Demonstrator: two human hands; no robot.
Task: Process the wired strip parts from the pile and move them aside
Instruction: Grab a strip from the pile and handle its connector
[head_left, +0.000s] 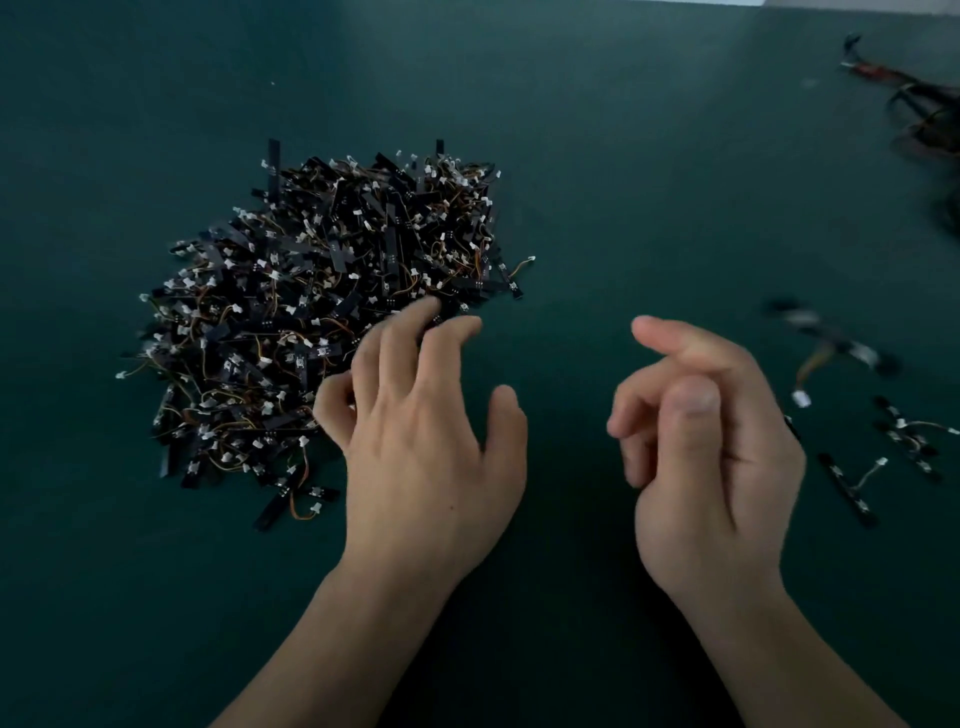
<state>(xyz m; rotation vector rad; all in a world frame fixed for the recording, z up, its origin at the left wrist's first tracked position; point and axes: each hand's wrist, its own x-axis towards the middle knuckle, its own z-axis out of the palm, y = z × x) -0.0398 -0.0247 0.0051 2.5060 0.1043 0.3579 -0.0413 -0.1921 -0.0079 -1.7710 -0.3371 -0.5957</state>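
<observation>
A: Where to look first?

B: At eleven o'clock from the left hand (415, 441): a pile (322, 322) of thin, black wired strips, heaped on the table (623, 182).

A: Pointing which way?

B: Every way. No common axis in the heap. At its far-left edge, a lone strip (274, 166) along twelve–six. At the six o'clock edge, a near strip (270, 514) along roughly two–eight, with an orange wire looping off toward three.

A: And anything set aside?

B: Yes, loose strips (852, 491) at three o'clock from the right hand (711, 457), well apart from the pile. Mostly along eleven–five. Beside them, toward twelve, a white plug (801, 399). Farther out, toward two o'clock, a blurred strip (831, 343), too smeared to read beyond a rough ten–four slant.

A: Hands?

B: Left: palm down, fingers (421, 312) spread, two tips touching the pile's four o'clock edge, nothing plainly gripped. Right: thumb nearest the camera, index half extended toward eleven, the rest loosely curled, holding nothing.

A: Surface and room?

B: Dark green, matte, dimly lit. At one o'clock, against the frame's right edge, a tangle (924, 109) of dark and reddish wires. Along the top edge, past the table's far side, a pale sliver (857, 2). Otherwise nothing of the room in view.
</observation>
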